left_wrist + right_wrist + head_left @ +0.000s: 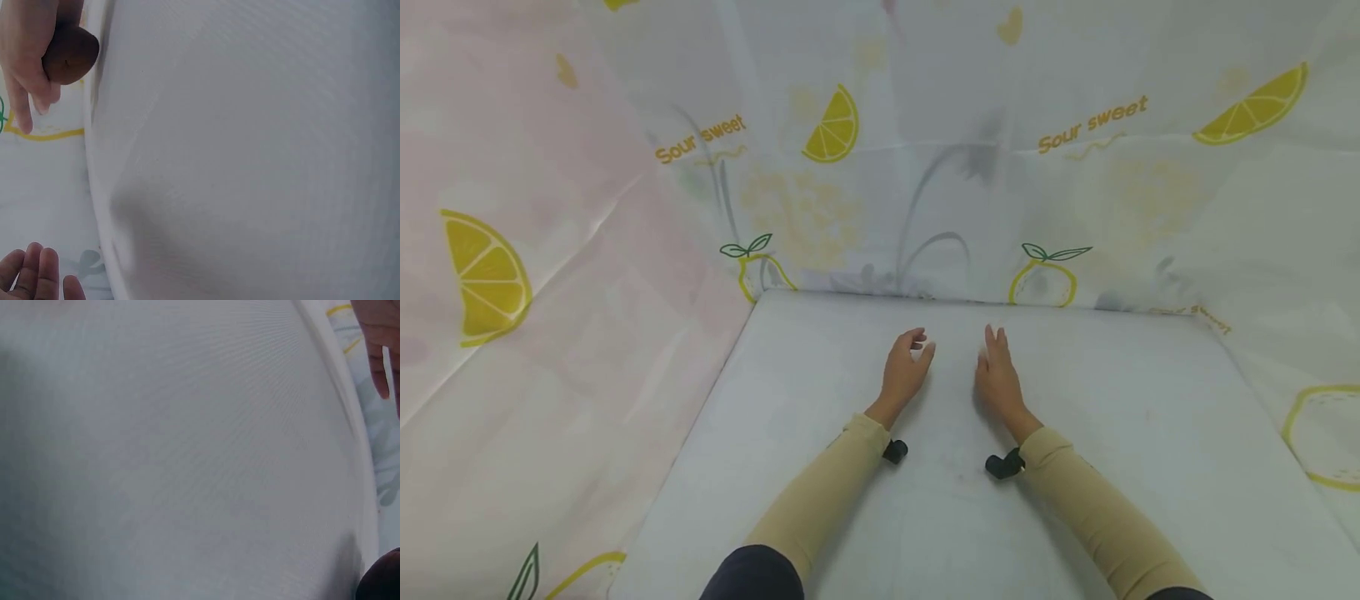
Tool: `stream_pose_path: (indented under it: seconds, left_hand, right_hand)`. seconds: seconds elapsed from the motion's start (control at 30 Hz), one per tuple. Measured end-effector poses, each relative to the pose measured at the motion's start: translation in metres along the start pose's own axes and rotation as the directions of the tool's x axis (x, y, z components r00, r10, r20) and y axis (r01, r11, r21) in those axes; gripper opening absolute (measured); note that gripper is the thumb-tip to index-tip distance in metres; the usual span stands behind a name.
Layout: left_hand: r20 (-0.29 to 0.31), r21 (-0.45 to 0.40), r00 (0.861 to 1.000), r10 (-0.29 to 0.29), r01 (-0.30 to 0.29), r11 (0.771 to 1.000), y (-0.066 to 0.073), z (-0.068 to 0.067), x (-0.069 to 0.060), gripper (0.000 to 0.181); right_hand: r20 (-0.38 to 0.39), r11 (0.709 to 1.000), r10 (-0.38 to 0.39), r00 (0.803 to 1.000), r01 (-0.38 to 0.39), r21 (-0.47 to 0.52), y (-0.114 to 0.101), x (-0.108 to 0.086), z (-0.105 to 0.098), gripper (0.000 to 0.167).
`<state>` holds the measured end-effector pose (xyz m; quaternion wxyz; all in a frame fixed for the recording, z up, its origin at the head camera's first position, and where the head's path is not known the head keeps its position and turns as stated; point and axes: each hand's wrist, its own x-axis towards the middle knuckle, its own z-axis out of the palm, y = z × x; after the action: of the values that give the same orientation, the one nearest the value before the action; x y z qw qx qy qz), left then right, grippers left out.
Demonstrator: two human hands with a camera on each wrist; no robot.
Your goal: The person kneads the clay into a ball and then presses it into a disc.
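My left hand point(904, 371) is above the white table, its thumb apart from its loosely bent fingers. Across a small gap is my right hand point(998, 382), fingers fairly straight and thumb side facing the left one. No object shows between the two in the head view. In the left wrist view a hand point(25, 47) fills the upper left corner, beside a dark brown rounded shape point(72, 56); whether that is a thumb tip, I cannot tell. Fingers of another hand point(37, 275) show at lower left. The right wrist view catches part of a hand point(380, 331) at its upper right.
The white tabletop point(940, 533) spreads under both arms. Behind it and at the sides hang lemon-printed sheets point(910, 217), meeting the table's far edge just past the fingertips. Small black wrist cameras point(1003, 465) sit at the cuffs, low over the surface.
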<state>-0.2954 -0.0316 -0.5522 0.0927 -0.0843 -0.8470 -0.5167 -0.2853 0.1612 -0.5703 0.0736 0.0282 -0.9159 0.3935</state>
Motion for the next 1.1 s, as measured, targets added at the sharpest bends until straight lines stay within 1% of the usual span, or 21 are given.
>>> stream_pose_path:
  seconds: [0.13, 0.23, 0.33, 0.47, 0.6, 0.73, 0.83, 0.9, 1.0, 1.1]
  left_hand:
    - [0.006, 0.017, 1.000, -0.006, 0.006, 1.000, -0.001, -0.003, -0.001, 0.045]
    - [0.011, 0.026, 1.000, -0.002, 0.002, 1.000, -0.003, -0.005, -0.002, 0.045]
    - [0.014, 0.042, 1.000, -0.002, 0.001, 0.999, -0.005, -0.006, -0.003, 0.045]
    - [0.022, 0.051, 1.000, 0.000, -0.001, 0.999, -0.007, -0.008, -0.005, 0.044]
    - [0.060, 0.071, 0.998, 0.025, -0.029, 0.997, -0.009, -0.005, -0.008, 0.044]
    - [0.090, 0.082, 0.995, 0.049, -0.057, 0.995, -0.011, -0.002, -0.011, 0.044]
    - [0.087, 0.075, 0.994, 0.070, -0.077, 0.994, -0.011, -0.001, -0.012, 0.042]
    - [0.091, 0.067, 0.993, 0.080, -0.086, 0.994, -0.010, 0.000, -0.011, 0.042]
    - [0.115, 0.054, 0.989, 0.090, -0.096, 0.994, -0.009, 0.001, -0.010, 0.044]
    - [0.154, 0.041, 0.984, 0.094, -0.101, 0.994, -0.006, 0.000, -0.010, 0.046]
  right_hand:
    - [0.010, 0.990, -0.050, 0.999, 0.051, -0.132, -0.001, 0.002, 0.003, 0.056]
    - [0.036, 0.967, -0.072, 0.997, 0.079, -0.244, -0.002, 0.006, 0.008, 0.053]
    - [0.103, 0.935, -0.066, 0.993, 0.098, -0.340, -0.006, 0.009, 0.014, 0.052]
    - [0.164, 0.917, -0.033, 0.986, 0.095, -0.388, -0.012, 0.010, 0.021, 0.053]
    - [0.163, 0.902, -0.022, 0.986, 0.090, -0.422, -0.014, 0.009, 0.024, 0.051]
    - [0.147, 0.868, -0.067, 0.987, 0.130, -0.479, -0.012, 0.009, 0.026, 0.047]
    - [0.136, 0.841, -0.105, 0.985, 0.161, -0.516, -0.010, 0.010, 0.027, 0.045]
    - [0.137, 0.833, -0.103, 0.985, 0.161, -0.530, -0.011, 0.011, 0.025, 0.047]
    - [0.150, 0.832, -0.066, 0.986, 0.138, -0.538, -0.011, 0.011, 0.023, 0.052]
    - [0.165, 0.843, -0.018, 0.986, 0.103, -0.528, -0.012, 0.012, 0.022, 0.057]
